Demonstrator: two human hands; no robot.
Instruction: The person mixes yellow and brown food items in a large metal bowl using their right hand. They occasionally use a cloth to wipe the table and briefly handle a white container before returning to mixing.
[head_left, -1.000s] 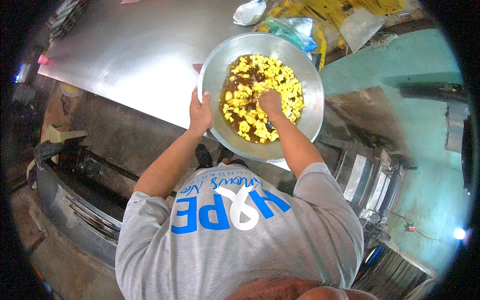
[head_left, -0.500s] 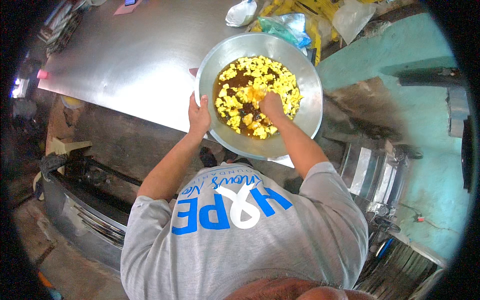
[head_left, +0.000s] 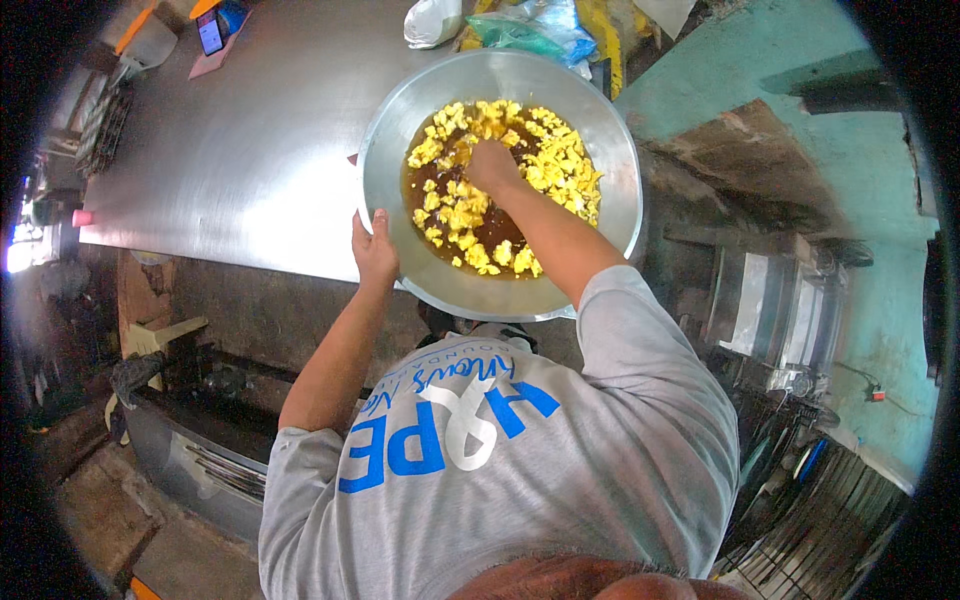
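Round silver metal bowl touched by half-open left hand, right hand curled among yellow lumps, grip indiscernible.

The left hand holds the rim of a round silver metal bowl. The right hand is inside, its fingers hidden, among small yellow lumps in dark brown liquid. Beyond the left hand lies a grey metal surface.

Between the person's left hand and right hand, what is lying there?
In the head view: the sloping wall of a round silver metal bowl, then dark brown liquid with bright yellow chunks.
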